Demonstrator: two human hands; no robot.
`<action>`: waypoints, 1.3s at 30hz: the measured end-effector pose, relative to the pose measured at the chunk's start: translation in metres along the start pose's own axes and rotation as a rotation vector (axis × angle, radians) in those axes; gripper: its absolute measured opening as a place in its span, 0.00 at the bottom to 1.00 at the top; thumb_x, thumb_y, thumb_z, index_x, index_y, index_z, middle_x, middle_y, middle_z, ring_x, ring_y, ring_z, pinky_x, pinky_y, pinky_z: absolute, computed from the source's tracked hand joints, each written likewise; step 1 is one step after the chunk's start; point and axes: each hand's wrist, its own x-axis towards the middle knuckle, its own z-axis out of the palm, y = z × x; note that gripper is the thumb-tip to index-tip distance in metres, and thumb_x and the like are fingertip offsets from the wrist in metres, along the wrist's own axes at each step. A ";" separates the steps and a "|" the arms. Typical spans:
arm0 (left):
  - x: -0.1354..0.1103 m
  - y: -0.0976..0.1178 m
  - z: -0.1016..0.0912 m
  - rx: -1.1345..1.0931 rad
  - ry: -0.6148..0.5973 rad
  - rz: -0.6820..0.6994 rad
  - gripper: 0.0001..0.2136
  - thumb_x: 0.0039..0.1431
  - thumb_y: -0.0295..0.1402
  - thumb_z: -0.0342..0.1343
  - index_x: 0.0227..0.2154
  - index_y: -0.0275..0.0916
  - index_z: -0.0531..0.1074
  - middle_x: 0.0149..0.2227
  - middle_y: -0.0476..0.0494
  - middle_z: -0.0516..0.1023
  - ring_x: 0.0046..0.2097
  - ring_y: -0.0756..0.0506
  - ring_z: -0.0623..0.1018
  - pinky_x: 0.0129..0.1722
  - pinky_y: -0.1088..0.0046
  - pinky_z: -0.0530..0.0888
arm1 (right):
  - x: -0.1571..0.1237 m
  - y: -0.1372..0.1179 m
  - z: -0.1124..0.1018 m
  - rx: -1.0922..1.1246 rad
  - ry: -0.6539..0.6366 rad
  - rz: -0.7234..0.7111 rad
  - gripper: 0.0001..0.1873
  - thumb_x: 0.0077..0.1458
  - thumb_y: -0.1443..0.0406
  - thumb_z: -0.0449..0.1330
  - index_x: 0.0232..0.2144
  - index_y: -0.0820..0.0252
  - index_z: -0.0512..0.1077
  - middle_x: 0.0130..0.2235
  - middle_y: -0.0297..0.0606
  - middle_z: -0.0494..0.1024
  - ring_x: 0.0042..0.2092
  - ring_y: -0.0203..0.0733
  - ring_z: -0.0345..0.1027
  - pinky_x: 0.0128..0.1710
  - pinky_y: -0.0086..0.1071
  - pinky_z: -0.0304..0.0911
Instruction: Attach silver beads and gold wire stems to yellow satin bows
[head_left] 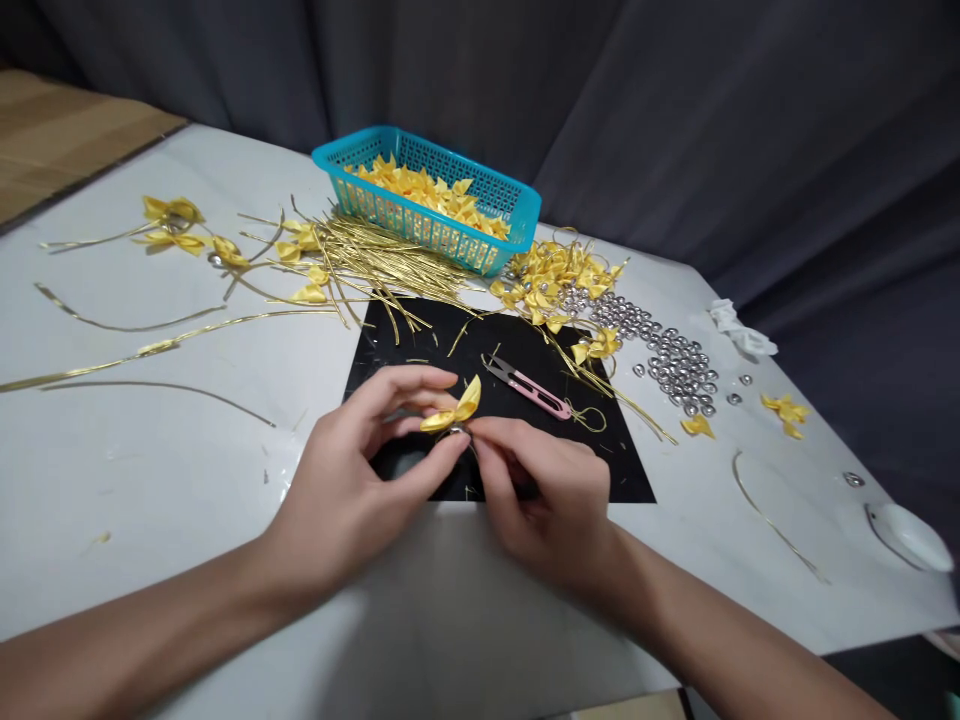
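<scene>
A yellow ribbon bow (456, 412) is held between the thumb and fingers of my left hand (352, 480), above the black mat (630, 470). A small silver bead (457, 429) shows at the bow's lower edge, by my left thumb tip. My right hand (551, 485) is closed in a pinch right beside the bead, its fingertips almost meeting my left thumb. A thin strand seems to run at that pinch, but the fingers hide most of it. Pink-handled thread snips (532, 388) lie on the mat beyond my right hand, with a loop of gold cord at their handle end.
A turquoise basket (420, 215) of yellow bows stands at the back. Before it lies a heap of gold cords (390, 255). Silver beads (679, 370) and a pile of bows (559, 270) spread to the right. White plastic pieces (742, 332) sit near the right edge.
</scene>
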 end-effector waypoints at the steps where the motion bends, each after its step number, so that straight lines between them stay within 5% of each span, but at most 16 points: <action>1: 0.001 0.001 0.000 -0.022 -0.018 -0.047 0.09 0.51 0.29 0.60 0.37 0.41 0.72 0.35 0.49 0.79 0.36 0.50 0.79 0.36 0.80 0.76 | 0.000 0.000 0.001 -0.005 -0.004 0.011 0.07 0.53 0.75 0.52 0.33 0.63 0.68 0.28 0.32 0.76 0.26 0.27 0.69 0.28 0.19 0.63; 6: 0.007 0.007 -0.004 -0.062 -0.070 -0.139 0.04 0.53 0.32 0.59 0.31 0.39 0.76 0.31 0.47 0.81 0.31 0.49 0.79 0.29 0.80 0.76 | -0.002 -0.002 0.003 0.014 -0.014 0.087 0.06 0.54 0.74 0.52 0.33 0.63 0.67 0.22 0.28 0.69 0.19 0.24 0.58 0.22 0.20 0.56; 14: 0.011 0.002 -0.005 -0.030 -0.187 -0.114 0.05 0.57 0.31 0.55 0.33 0.41 0.75 0.31 0.46 0.80 0.33 0.48 0.79 0.30 0.77 0.75 | -0.004 -0.011 0.006 0.172 -0.029 0.332 0.06 0.54 0.73 0.51 0.27 0.64 0.64 0.16 0.22 0.50 0.16 0.23 0.44 0.16 0.20 0.44; 20: 0.003 -0.001 -0.009 0.242 -0.204 0.202 0.09 0.59 0.27 0.50 0.36 0.42 0.74 0.34 0.49 0.80 0.33 0.49 0.78 0.35 0.75 0.73 | -0.007 -0.016 0.009 0.203 0.028 0.346 0.04 0.54 0.73 0.52 0.29 0.62 0.63 0.16 0.20 0.49 0.15 0.22 0.42 0.14 0.19 0.42; 26: -0.005 0.001 -0.013 0.253 -0.202 0.489 0.14 0.57 0.20 0.48 0.39 0.45 0.71 0.33 0.49 0.80 0.31 0.49 0.77 0.32 0.73 0.74 | -0.006 -0.016 0.002 0.138 0.100 0.078 0.09 0.52 0.75 0.53 0.35 0.60 0.64 0.25 0.30 0.73 0.21 0.25 0.62 0.20 0.18 0.57; 31: -0.010 0.000 -0.008 0.229 0.102 0.278 0.11 0.53 0.27 0.60 0.39 0.46 0.70 0.32 0.52 0.79 0.29 0.51 0.78 0.28 0.77 0.75 | -0.004 -0.013 0.001 0.191 0.120 0.077 0.09 0.54 0.75 0.52 0.36 0.60 0.65 0.28 0.32 0.74 0.21 0.25 0.62 0.20 0.19 0.59; 35: -0.007 0.001 -0.005 0.204 0.017 0.172 0.03 0.55 0.30 0.57 0.33 0.44 0.73 0.31 0.53 0.79 0.29 0.52 0.78 0.29 0.80 0.75 | -0.004 -0.010 0.007 0.180 0.172 0.177 0.07 0.54 0.74 0.53 0.34 0.61 0.65 0.19 0.24 0.62 0.16 0.23 0.48 0.15 0.19 0.49; 39: 0.000 0.000 -0.005 0.189 -0.055 0.092 0.05 0.59 0.31 0.53 0.35 0.41 0.73 0.33 0.50 0.79 0.31 0.51 0.77 0.29 0.79 0.74 | -0.004 -0.006 0.010 0.116 0.133 0.214 0.05 0.53 0.74 0.54 0.32 0.62 0.66 0.18 0.23 0.55 0.17 0.23 0.48 0.16 0.19 0.47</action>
